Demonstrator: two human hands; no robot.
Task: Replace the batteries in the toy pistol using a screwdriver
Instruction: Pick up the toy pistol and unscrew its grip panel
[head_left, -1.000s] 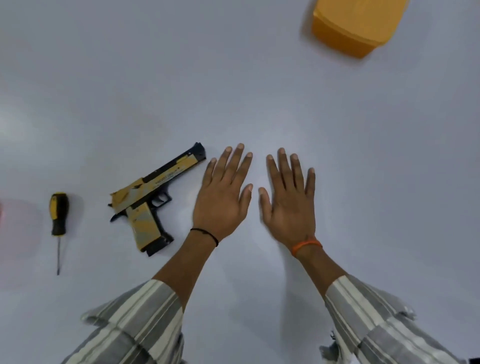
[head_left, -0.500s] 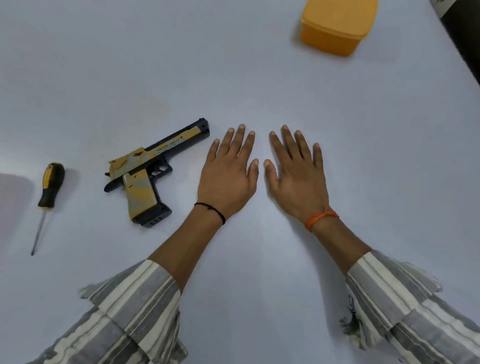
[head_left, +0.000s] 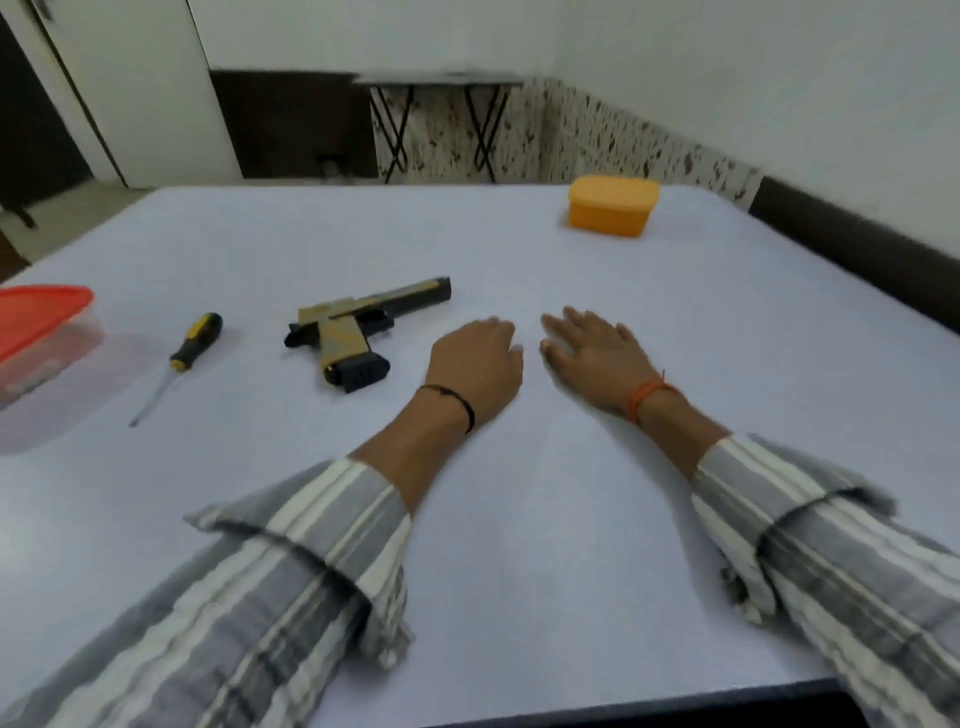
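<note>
Striped sleeves lead out to both hands lying flat on the pale counter (head_left: 519, 545), fingers straight, holding nothing: left hand (head_left: 475, 364), right hand (head_left: 589, 351). Just left of the left hand lies the toy pistol (head_left: 358, 332), untouched, barrel running far-right, grip toward the near side. Further left is the screwdriver (head_left: 182, 358), well apart from both hands. The left hand looks better placed for either.

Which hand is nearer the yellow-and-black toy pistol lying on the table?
Left. The left hand rests flat just right of the yellow-and-black toy pistol, not touching it. The right hand lies farther right, beyond the left hand.
</note>
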